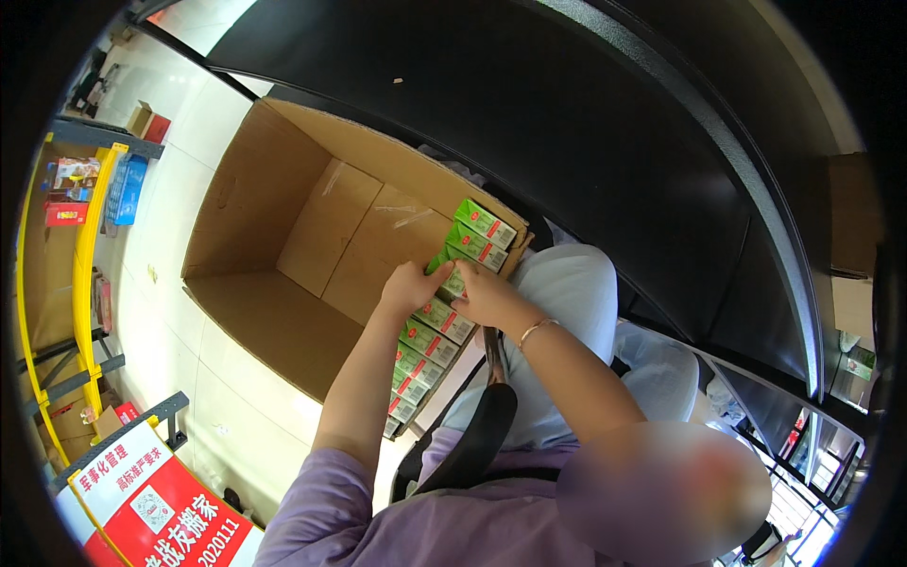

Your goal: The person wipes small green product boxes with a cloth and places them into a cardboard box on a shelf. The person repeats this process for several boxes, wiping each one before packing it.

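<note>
Around the work, noted: pale tiled floor (236,378), yellow-framed rack (87,255) at far left, and large black surface (453,104) beyond. Found just beside the knees (572,274): open cardboard box (255,189), presumably set so near to let both arms reach inside. Cannot establish from this view what bears the weight.

Located inside, along the wall nearest the lap: row of green-and-white packs (430,342), ranked side by side with printed faces turned up. Probably lined against that wall for support and to keep the rank straight. Visible beyond the row: bottom flaps (340,222) with strips of tape.

Under handling within that row: one pack (456,282), between neighbours. Seen at one side: left hand (408,286), with thumb at the pack's edge and other fingers largely out of sight; cannot tell how far closed. Seen opposite: right hand (487,300), with bracelet (537,330) at the wrist, apparently pinching the pack between thumb and fingers, parted only as far as needed. Judged a two-sided hold for control, sparing adjacent packs from knocks.
</note>
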### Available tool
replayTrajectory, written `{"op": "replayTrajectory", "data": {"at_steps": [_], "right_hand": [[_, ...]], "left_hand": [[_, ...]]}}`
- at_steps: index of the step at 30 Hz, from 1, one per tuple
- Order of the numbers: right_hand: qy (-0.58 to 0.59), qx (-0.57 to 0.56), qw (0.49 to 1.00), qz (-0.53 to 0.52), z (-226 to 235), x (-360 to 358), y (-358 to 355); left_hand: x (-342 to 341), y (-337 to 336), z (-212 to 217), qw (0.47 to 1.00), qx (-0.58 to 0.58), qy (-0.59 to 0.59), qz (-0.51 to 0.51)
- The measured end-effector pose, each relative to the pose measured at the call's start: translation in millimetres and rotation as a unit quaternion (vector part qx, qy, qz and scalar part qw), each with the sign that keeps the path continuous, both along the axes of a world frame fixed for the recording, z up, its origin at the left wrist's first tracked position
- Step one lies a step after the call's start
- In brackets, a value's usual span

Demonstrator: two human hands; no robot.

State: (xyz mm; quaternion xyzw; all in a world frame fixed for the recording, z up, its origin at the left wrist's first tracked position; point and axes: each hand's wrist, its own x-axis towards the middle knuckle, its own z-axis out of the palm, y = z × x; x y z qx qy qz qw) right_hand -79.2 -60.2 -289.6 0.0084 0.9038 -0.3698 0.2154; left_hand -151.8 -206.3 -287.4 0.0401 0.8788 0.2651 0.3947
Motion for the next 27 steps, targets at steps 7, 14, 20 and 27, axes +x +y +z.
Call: {"op": "replayTrajectory", "data": {"at_steps": [7, 14, 20, 27], "right_hand": [[-0.004, 0.023, 1.0, -0.011, 1.4, -8.5, 2.6], [0.058, 0.001, 0.995, -0.079, 13.7, -6.9, 8.5], [0.097, -0.175, 0.96, -0.195, 42.4, 1.6, 26.6], [0.062, -0.465, 0.846, -0.252, 69.5, 41.7, 49.1]], "left_hand": [[-8.1, 8.2, 3.7, 0.993, -0.068, 0.06, -0.073], [3.1, -1.4, 4.6, 0.981, 0.159, 0.07, 0.09], [10.8, -1.9, 24.6, 0.862, 0.459, -0.068, 0.205], [15.1, 18.8, 81.7, 0.824, 0.557, -0.093, 0.036]]}}
